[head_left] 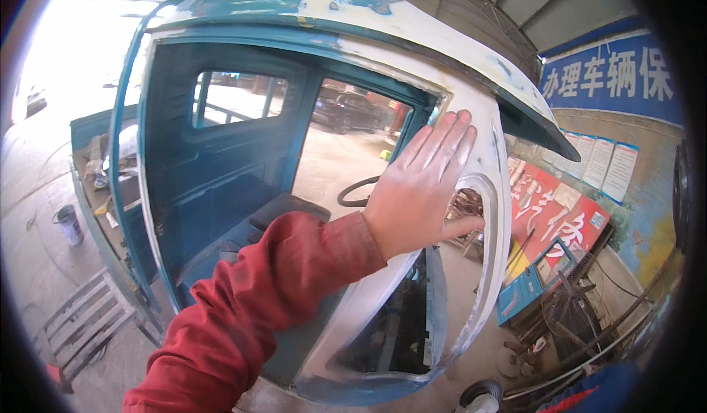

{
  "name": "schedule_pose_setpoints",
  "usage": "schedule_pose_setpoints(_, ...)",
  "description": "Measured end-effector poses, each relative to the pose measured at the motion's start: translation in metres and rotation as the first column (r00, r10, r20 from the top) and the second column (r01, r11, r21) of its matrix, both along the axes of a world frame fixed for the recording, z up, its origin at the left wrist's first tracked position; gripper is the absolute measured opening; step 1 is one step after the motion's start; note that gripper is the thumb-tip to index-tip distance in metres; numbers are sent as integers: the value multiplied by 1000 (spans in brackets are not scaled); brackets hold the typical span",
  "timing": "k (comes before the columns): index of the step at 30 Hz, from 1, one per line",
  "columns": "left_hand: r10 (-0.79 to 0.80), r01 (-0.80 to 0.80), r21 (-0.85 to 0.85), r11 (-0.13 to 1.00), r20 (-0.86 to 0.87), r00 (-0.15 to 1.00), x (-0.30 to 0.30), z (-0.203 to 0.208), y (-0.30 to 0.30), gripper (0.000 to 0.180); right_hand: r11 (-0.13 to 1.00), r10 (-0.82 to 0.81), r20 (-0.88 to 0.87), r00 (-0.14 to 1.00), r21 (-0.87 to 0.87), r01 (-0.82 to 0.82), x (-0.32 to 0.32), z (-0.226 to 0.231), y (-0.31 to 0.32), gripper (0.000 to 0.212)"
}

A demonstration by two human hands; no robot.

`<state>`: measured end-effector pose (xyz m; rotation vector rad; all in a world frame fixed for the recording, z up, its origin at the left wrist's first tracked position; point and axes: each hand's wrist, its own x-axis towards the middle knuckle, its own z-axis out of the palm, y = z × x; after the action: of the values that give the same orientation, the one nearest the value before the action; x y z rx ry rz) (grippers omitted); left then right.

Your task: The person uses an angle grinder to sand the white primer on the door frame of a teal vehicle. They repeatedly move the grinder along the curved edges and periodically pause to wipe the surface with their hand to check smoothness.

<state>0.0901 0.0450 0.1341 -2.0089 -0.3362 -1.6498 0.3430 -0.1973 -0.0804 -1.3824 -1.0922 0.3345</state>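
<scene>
My left hand [423,181], in a red sleeve [250,288], lies flat against the front door pillar [482,126] of a small vehicle cab. Its fingers point up, pressed side by side, and the thumb stretches out to the right. Whitish dust coats the fingers. Whether anything thin is under the palm cannot be seen. The pillar and part of the roof [412,26] are whitish over blue-green paint, with patchy spots. Below the hand, the pillar widens into a whitish frame [346,339] around openings. I do not see my right hand.
Inside the cab are a dark seat [287,210] and a steering wheel [357,192]. A bucket [68,225] and a slatted metal frame [85,324] stand at left. At right are a blue metal panel [519,295], a caged fan [571,313], scattered parts and a red sign [552,207].
</scene>
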Motion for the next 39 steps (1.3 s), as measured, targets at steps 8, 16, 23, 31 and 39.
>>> schedule_pose_setpoints(8, -191, 167, -120, 978, -219, 957, -38, -38, 13, 105, 968, -242, 90, 966, -40, 246, -29, 20, 3, 57)
schedule_pose_setpoints(16, -243, 215, -122, 969, -292, 925, -47, -55, 32, 93, 878, -454, 155, 877, -86, 470, -60, 37, -2, 56)
schedule_pose_setpoints(23, -208, 192, -80, 978, -321, 924, -50, -71, 39, 86, 795, -565, 245, 788, -93, 600, -85, 54, -16, 55)
schedule_pose_setpoints(31, -177, 174, -39, 984, -327, 928, -56, -85, 39, 84, 743, -599, 355, 718, -87, 663, -100, 73, -39, 54)
schedule_pose_setpoints(39, -214, 173, -141, 975, -368, 905, -65, -74, 22, 93, 775, -517, 480, 709, -89, 626, -74, 94, -67, 53)
